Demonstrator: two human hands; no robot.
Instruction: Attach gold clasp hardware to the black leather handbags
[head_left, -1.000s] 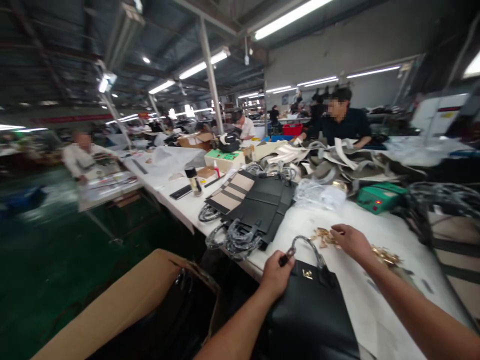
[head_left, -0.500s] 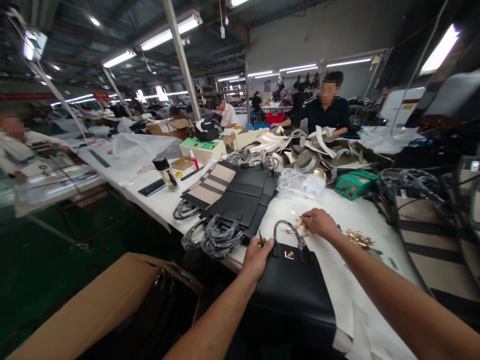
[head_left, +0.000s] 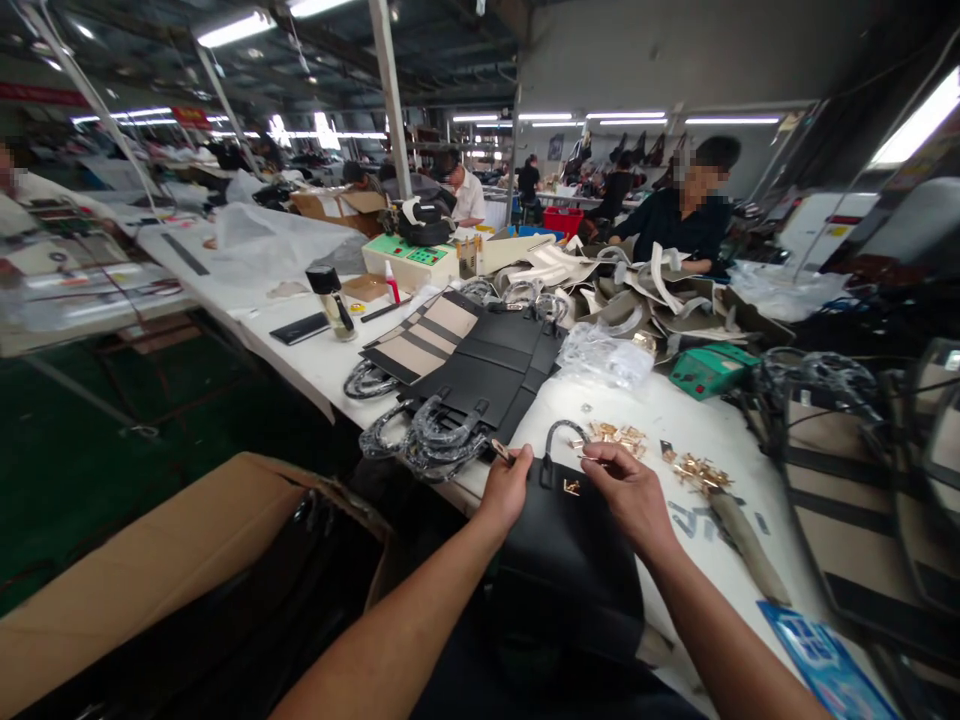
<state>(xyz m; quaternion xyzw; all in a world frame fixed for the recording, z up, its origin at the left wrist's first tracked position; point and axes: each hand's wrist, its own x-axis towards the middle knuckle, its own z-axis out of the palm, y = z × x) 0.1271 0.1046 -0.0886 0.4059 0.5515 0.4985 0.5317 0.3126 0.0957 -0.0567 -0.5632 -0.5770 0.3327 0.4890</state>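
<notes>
A smooth black handbag (head_left: 566,555) with a gold-coloured metal clasp (head_left: 571,488) sits between the person's forearms at the white bench's (head_left: 675,415) edge. Left hand (head_left: 506,490): fingers closed on a small dark tab with gold-coloured metal (head_left: 501,452). Right hand (head_left: 628,490): fingertips pinching a thin small piece (head_left: 587,458).

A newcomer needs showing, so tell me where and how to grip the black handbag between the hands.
Best, I'd judge, to grip the black handbag by the crown of its slim handle, from above, between the left hand and right hand: the handle arches up above the top edge, leaving an open loop.
</notes>
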